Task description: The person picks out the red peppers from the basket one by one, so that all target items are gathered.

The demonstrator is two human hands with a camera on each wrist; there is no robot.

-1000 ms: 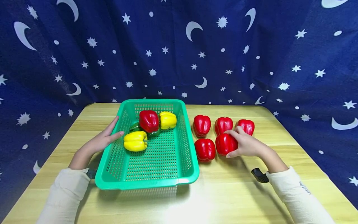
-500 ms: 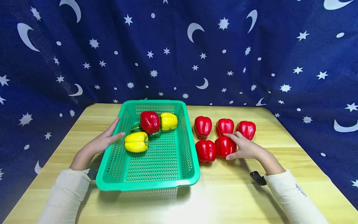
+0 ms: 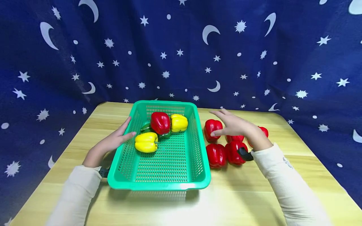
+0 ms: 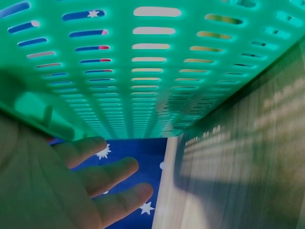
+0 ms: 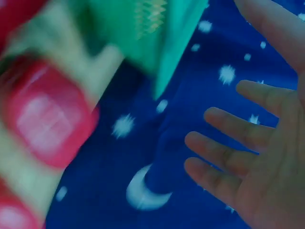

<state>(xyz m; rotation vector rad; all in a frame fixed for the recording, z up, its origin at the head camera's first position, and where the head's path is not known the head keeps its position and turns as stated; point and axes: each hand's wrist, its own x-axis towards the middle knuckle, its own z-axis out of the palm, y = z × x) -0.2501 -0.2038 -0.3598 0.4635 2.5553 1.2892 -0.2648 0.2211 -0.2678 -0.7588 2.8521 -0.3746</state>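
Observation:
A green plastic basket [image 3: 158, 186] holds a red bell pepper [image 3: 160, 123], a yellow bell pepper [image 3: 146, 142] near its left wall, another yellow bell pepper [image 3: 179, 122] and, partly hidden under the red one, something dark green [image 3: 165, 136]. My left hand [image 3: 113, 142] rests at the basket's left rim, its fingers straight; the left wrist view shows them beside the slotted wall. With fingers spread and nothing in it, my right hand [image 3: 233, 125] hovers over the red bell peppers on the table, partly covering the back row. Two front ones, a left pepper [image 3: 216, 155] and a right pepper [image 3: 236, 153], sit side by side.
The wooden table [image 3: 243, 194] carries the basket left of centre and several red peppers along its right side. Behind the table hangs a dark blue curtain [image 3: 186, 72] with moons and stars. A black wrist device [image 3: 245, 153] is on my right wrist.
My right hand has let go of the front right red pepper, beside its neighbour, then risen and moved toward the basket with fingers spread. My left hand stays at the rim. The head view has shifted slightly.

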